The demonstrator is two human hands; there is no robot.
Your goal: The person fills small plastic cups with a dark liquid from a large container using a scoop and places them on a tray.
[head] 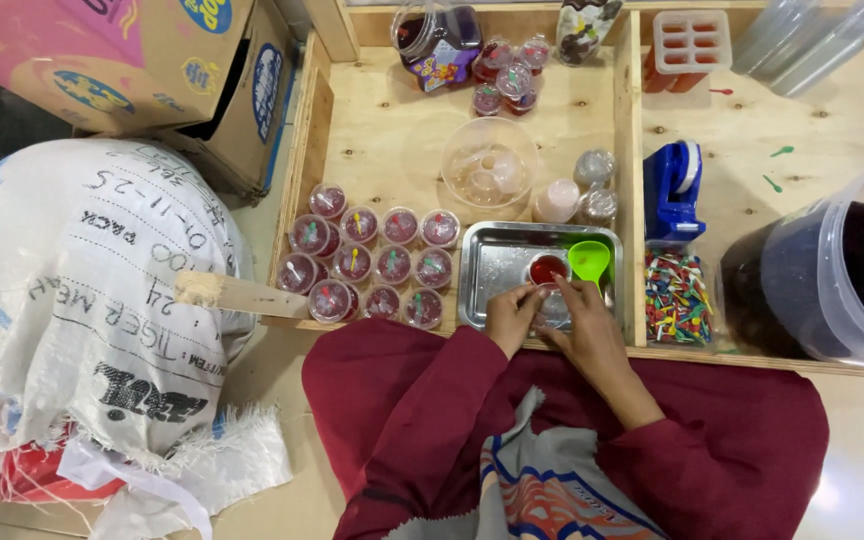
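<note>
Steel tray (497, 262); both hands (514, 315) (584, 322) hide clear cup (555, 305); contents unclear

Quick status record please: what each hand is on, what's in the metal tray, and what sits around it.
left hand: fingertips on a small clear cup, partly hidden, at the tray's front
right hand: on the same cup, from the other side
metal tray: holds an open cup of red liquid and a green scoop
left of tray: cluster of sealed red cups
behind tray: empty clear bowl
right of tray: blue tape dispenser, box of small coloured spoons, large tub of dark liquid
</note>
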